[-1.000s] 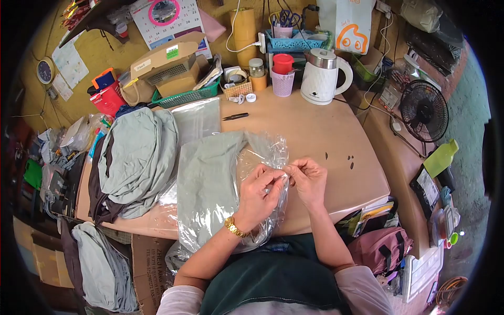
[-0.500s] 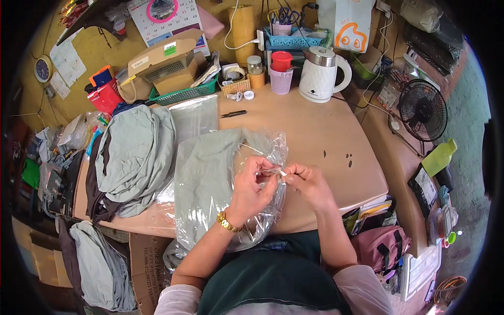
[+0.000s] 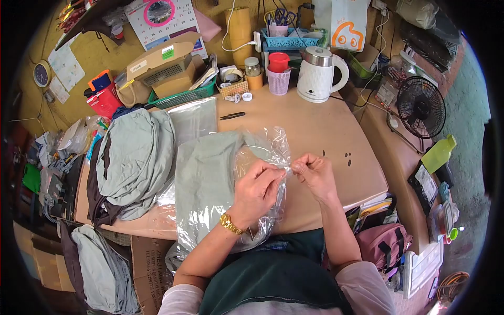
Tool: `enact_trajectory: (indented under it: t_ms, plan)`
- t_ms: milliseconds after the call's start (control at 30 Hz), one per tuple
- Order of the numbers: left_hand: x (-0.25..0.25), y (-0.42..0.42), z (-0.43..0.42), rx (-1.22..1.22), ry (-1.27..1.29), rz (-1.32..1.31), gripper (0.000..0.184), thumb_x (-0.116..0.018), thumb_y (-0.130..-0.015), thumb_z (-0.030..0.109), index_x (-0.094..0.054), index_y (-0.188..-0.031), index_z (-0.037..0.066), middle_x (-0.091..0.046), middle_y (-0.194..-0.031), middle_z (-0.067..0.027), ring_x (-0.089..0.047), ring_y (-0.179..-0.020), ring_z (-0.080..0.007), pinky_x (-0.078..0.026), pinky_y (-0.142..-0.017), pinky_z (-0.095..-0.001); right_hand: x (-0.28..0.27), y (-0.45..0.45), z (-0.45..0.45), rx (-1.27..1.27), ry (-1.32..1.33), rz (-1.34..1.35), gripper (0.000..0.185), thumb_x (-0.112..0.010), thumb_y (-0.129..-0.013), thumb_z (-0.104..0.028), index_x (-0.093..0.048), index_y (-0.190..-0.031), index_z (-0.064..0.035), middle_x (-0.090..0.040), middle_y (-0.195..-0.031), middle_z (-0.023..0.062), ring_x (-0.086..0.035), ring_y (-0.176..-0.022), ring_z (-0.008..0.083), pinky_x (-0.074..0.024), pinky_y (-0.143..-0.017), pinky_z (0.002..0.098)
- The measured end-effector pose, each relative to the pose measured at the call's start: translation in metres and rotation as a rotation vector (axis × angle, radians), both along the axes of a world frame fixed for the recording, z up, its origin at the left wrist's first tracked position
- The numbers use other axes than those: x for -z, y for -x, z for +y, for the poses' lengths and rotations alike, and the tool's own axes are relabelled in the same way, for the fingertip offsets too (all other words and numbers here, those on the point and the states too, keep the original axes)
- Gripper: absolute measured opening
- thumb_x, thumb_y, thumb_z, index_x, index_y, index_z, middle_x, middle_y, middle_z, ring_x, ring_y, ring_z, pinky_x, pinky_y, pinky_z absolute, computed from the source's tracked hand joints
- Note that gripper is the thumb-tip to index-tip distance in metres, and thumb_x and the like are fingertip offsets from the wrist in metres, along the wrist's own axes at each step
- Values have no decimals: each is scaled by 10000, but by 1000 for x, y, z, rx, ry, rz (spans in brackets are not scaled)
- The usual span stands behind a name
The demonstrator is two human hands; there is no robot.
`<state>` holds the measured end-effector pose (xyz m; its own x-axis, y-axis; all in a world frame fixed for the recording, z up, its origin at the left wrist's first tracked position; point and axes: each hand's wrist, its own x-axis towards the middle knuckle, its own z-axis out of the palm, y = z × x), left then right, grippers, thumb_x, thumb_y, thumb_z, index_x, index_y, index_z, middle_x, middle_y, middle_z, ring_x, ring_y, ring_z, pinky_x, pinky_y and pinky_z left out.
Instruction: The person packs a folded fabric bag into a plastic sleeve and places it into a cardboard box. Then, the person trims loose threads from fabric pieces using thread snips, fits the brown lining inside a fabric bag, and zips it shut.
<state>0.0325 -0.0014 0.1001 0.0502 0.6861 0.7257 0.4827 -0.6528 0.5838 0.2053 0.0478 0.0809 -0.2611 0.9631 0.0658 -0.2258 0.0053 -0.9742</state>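
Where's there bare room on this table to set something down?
The smooth brown tabletop is bare between the white kettle and the right hand, and right of that hand toward the table's edge. Crowded: the left side, under the grey-green cloth heap and clear plastic bag.

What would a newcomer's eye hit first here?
Probably the left hand and right hand, close together over the middle of the table, at the edge of a shiny clear plastic bag with gray-green cloth in it. Next, likely the big cloth heap on the table's left and the white kettle at its back right.
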Motion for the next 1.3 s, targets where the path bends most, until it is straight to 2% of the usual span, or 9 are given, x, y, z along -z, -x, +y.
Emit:
enact_trajectory:
  t_ms: [300,367,500,667,833,967,1033,1233,1300]
  plan:
    - [-21,-7,7,-180,97,65,292,-743,-741,105,-636,-1002,31,-630,-894,-127,-605,-890,-368,-482,-808,-438,-1,7,5,203,-227,79,159,-656,-919,-170,-631,-911,-13,-615,-799,-1,-535,-708,78,-439,-675,218]
    - [-34,3,46,124,691,223,449,-702,-814,203,-570,-1186,-9,-627,-1126,-208,-557,-1135,-375,-473,-897,-420,13,13,11,239,-297,176,207,-641,-938,-224,-616,-989,-25,-617,-864,9,-541,-742,79,-444,-697,226]
    - [-125,0,106,267,235,-330,438,-628,-900,265,-562,-1230,-16,-602,-1209,-186,-574,-1155,-317,-482,-945,-394,80,15,16,-6,255,274,618,-511,-985,-426,-311,-1432,-49,-433,-1398,89,-467,-1208,198,-394,-992,324]
    - [-223,84,124,1132,155,-662,402,-553,-955,223,-520,-1307,31,-616,-1192,-85,-623,-1018,-177,-534,-814,-290,88,12,-17,-389,364,644,690,-452,-995,-440,-199,-1511,-57,-336,-1510,130,-395,-1342,237,-324,-1119,393]
    - [-151,137,90,445,132,-905,242,-610,-921,160,-586,-1138,55,-638,-1010,-78,-641,-909,-203,-551,-764,-355,13,-76,55,-80,112,293,878,-756,-765,-137,-267,-1494,-135,-586,-1226,137,-572,-1109,213,-442,-999,406]
    - [39,158,59,-224,653,-684,358,-563,-966,224,-532,-1260,23,-613,-1105,-58,-596,-954,-158,-503,-847,-319,26,-156,90,65,82,-27,841,-782,-714,-133,-352,-1437,-112,-633,-1132,134,-618,-978,221,-481,-905,399]
    - [77,129,26,-119,854,-907,389,-522,-989,281,-548,-1237,-18,-624,-1071,-64,-587,-972,-148,-493,-844,-290,21,-173,100,145,7,-1049,662,-776,-737,-178,-489,-1325,-74,-646,-1067,147,-632,-938,239,-495,-857,397]
    - [116,220,70,523,1206,-957,254,-542,-973,289,-659,-985,64,-670,-891,-44,-624,-838,-141,-485,-665,-247,-31,-82,140,62,-484,-1132,359,-708,-817,-160,-622,-1132,-12,-682,-1013,117,-659,-838,157,-525,-729,328]
    - [96,187,89,102,1076,-860,179,-592,-934,246,-664,-890,88,-671,-835,-26,-610,-751,-129,-435,-575,-255,-1,-43,180,2,-436,-916,330,-695,-830,-157,-628,-1118,-10,-689,-954,104,-654,-812,145,-522,-706,309]
